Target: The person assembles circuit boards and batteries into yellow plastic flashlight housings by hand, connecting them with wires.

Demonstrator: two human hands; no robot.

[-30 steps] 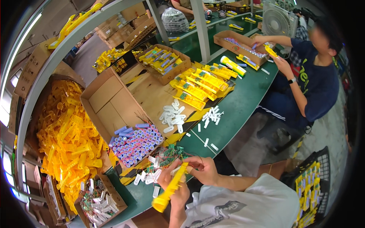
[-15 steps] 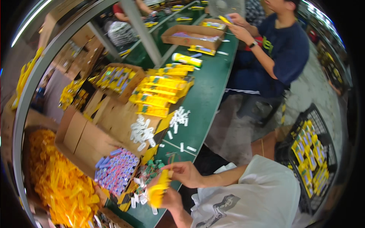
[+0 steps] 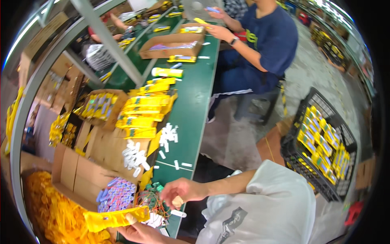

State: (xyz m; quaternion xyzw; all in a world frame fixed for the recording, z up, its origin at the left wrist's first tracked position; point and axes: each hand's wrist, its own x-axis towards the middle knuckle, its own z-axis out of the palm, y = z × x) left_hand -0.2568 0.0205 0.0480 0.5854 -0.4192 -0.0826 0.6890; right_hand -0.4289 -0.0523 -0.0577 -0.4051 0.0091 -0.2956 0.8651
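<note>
At the lower left my left hand (image 3: pixel 140 232) grips a long yellow plastic piece (image 3: pixel 115 218), its thumb on top and fingers beneath. This piece lies across the front of a box of blue-purple cylindrical cells (image 3: pixel 122 193). My right hand (image 3: pixel 185 192) hovers beside a tangle of thin coloured wires (image 3: pixel 156 205) with green parts. Its fingers are loosely curved and apart. A small tan patch shows at them; whether it is a held piece or a finger covering I cannot make out. Just below that hand lies a small white plastic part (image 3: pixel 178 213).
Orange-yellow plastic pieces (image 3: pixel 48 207) are heaped at the lower left. White parts (image 3: pixel 136 156) and rows of yellow packs (image 3: pixel 142 110) lie farther along the green bench (image 3: pixel 191 97). A black crate (image 3: pixel 292 150) of packs stands at right. A co-worker (image 3: pixel 268 44) sits at the far side.
My left hand has carried the yellow piece left, away from my right hand, and it now lies lengthwise. My right hand has let go of it. The whole view has shifted.
</note>
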